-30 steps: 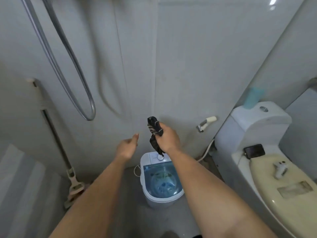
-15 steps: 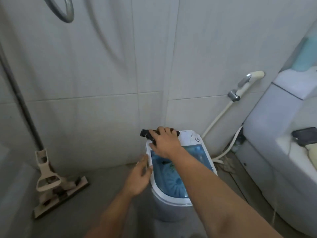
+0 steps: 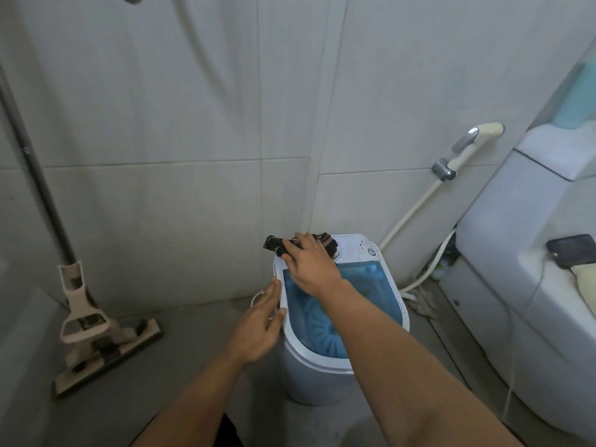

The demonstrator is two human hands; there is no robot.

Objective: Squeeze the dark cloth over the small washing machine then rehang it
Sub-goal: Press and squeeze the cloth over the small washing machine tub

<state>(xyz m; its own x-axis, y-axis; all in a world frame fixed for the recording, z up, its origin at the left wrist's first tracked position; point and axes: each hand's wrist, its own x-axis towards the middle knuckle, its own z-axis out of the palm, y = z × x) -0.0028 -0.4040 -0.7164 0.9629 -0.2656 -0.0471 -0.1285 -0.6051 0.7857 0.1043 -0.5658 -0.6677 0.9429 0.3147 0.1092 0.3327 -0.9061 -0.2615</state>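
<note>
The small washing machine (image 3: 385,287) stands on the floor by the tiled wall, white with a blue see-through lid. The dark striped cloth (image 3: 273,244) lies bunched along the machine's back edge, partly under my right hand (image 3: 309,264), whose fingers rest on it. Whether they grip it or only press on it is unclear. My left hand (image 3: 259,321) is at the machine's left rim, fingers apart, thumb touching the white lid edge.
A mop (image 3: 85,312) leans against the wall at the left, its head on the floor. A bidet sprayer (image 3: 469,141) with a white hose hangs on the wall at the right. The toilet (image 3: 522,253) fills the right side, a dark phone (image 3: 572,250) on it.
My right hand carried the cloth down from chest height onto the machine's back edge. My left hand dropped to the machine's left rim. The view tilted down and came closer.
</note>
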